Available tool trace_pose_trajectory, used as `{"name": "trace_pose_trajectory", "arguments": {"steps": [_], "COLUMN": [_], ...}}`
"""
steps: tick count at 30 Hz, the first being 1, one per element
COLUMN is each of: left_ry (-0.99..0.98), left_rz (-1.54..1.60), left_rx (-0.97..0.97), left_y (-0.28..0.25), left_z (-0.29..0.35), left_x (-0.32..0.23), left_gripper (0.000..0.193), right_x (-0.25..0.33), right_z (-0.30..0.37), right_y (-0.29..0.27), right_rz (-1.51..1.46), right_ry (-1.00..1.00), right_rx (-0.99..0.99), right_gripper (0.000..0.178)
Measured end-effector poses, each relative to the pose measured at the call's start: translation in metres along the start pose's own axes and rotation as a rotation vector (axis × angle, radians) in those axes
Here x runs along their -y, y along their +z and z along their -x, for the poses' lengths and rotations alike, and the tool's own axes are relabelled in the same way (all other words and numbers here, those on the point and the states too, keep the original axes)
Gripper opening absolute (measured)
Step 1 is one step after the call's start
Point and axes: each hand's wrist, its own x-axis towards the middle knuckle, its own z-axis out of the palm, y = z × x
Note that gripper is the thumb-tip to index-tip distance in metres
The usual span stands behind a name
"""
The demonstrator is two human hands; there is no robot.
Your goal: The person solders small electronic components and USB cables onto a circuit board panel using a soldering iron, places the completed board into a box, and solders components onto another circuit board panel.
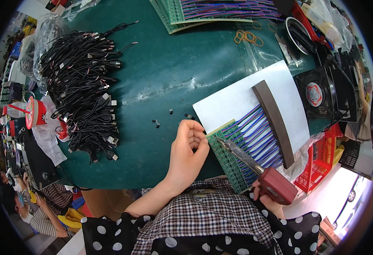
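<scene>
My left hand [187, 149] is closed, thumb and fingertips drawn together at the upper left edge of a green circuit board [229, 170]. Whatever it pinches, if anything, is too small to make out. Wrapped round the red-brown handle of a soldering iron [277, 186] is my right hand [269, 205]. The iron's metal shaft slants over the board, its tip close to my left fingertips. Purple and blue wires [256, 138] run from the board beneath a curved dark brown bar [275, 123] on a white sheet [224, 100]. Small black parts [156, 123] lie beyond my left hand.
A heap of black cables [84, 93] covers the left of the green table [152, 63]. Wired circuit boards [173, 15] and rubber bands [248, 38] lie at the far side. A fan [316, 94] and red basket [320, 163] stand right. A red cup [35, 112] is left.
</scene>
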Motion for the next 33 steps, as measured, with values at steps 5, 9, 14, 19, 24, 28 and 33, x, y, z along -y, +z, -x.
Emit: {"name": "trace_pose_trajectory", "arguments": {"steps": [5, 9, 14, 19, 24, 28, 33], "left_ry": [0.029, 0.148, 0.155, 0.25, 0.283, -0.081, -0.205], "left_rz": [-0.117, -0.562, -0.795, -0.913, -0.741, 0.105, 0.254], "left_rx": [-0.011, -0.265, -0.413, -0.368, -0.339, -0.084, 0.069], "left_y": [-0.001, -0.031, -0.063, -0.066, -0.06, -0.036, -0.019], "left_z": [0.004, 0.002, -0.003, -0.01, 0.0, 0.012, 0.014], "left_x": [-0.006, -0.01, -0.004, -0.003, -0.006, -0.013, -0.008], "left_gripper": [0.026, 0.025, 0.016, 0.009, 0.007, 0.007, 0.007], "right_x": [0.007, 0.01, -0.003, -0.006, -0.022, -0.002, 0.004], "right_z": [-0.004, -0.002, 0.001, 0.0, 0.006, -0.001, -0.001], "right_y": [0.004, 0.008, -0.001, 0.0, -0.003, 0.003, 0.004], "right_rz": [-0.267, -0.381, -0.308, -0.188, 0.082, -0.217, -0.292], "right_ry": [0.017, 0.043, 0.108, 0.009, 0.036, 0.009, -0.028], "right_rx": [0.008, -0.062, 0.002, 0.083, 0.067, 0.057, -0.033], "right_gripper": [0.042, 0.052, 0.054, 0.057, 0.057, 0.058, 0.06]}}
